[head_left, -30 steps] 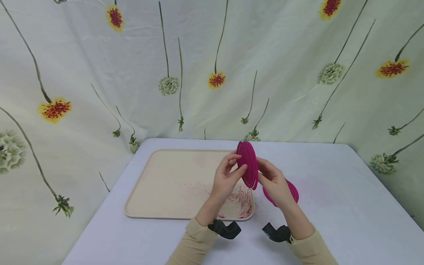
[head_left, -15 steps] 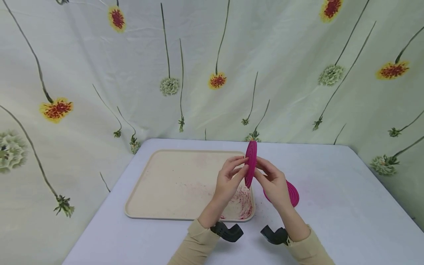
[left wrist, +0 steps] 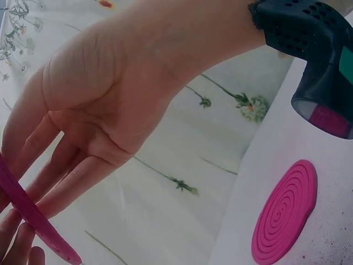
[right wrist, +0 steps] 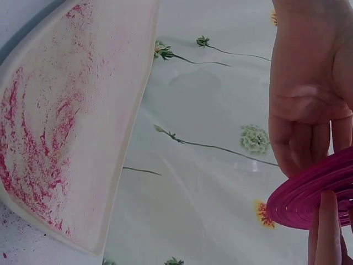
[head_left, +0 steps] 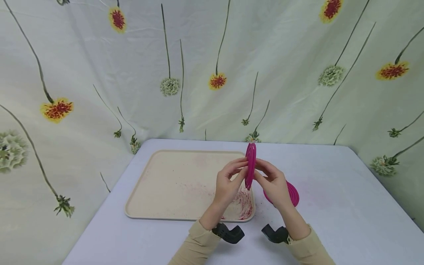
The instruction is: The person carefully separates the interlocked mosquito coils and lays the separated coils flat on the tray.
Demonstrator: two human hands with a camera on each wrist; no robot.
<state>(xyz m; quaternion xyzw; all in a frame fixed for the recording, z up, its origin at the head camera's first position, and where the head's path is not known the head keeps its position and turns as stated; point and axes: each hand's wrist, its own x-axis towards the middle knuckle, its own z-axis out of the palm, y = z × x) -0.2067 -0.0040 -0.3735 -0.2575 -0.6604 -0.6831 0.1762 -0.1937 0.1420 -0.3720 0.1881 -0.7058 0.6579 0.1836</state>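
A thin magenta spiral disc (head_left: 250, 165) stands nearly edge-on to the head view, raised above the table. Its rim looks split into layers near the top. My left hand (head_left: 226, 184) pinches it from the left between thumb and fingers. From the other side, my right hand (head_left: 274, 182) holds it the same way. In the right wrist view the concentric coils of the disc (right wrist: 309, 201) show on its underside. A second magenta spiral disc (left wrist: 285, 215) lies flat on the table, partly hidden by my right hand and wrist in the head view.
A beige tray (head_left: 179, 184) lies on the white-covered table (head_left: 341, 206), left of my hands. Magenta smears and crumbs (right wrist: 38, 160) mark its near right corner, with specks on the cloth beside it. A flower-printed curtain (head_left: 281, 48) hangs behind.
The held disc has turned from a slanted face to nearly edge-on and shifted slightly right. My left hand has moved a little right with it; both hands have kept their hold.
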